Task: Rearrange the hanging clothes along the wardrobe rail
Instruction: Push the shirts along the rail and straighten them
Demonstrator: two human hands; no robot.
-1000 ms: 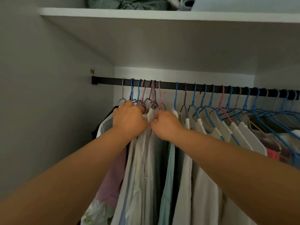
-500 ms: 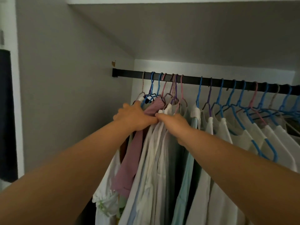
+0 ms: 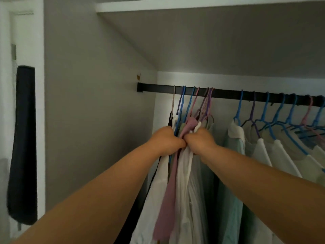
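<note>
A black wardrobe rail (image 3: 225,93) runs from the left wall to the right edge. Near its left end hangs a tight bunch of clothes (image 3: 182,173) on several blue, pink and purple hangers: white shirts, a mauve garment (image 3: 168,187), a black one at the far left. My left hand (image 3: 167,140) and my right hand (image 3: 199,140) touch each other, both clenched on the bunch's shoulders just below the hanger necks. Right of a bare stretch of rail, a mint shirt (image 3: 233,173) and several white shirts (image 3: 279,155) hang on blue hangers.
The grey left side wall (image 3: 91,120) of the wardrobe stands close to the bunch. A white shelf (image 3: 193,6) spans overhead. Outside the wardrobe at far left, a dark garment (image 3: 22,147) hangs against a white frame.
Both hands have pressed the left bunch tighter and further left along the rail. A wider bare gap has opened between it and the mint shirt. The view has swung left.
</note>
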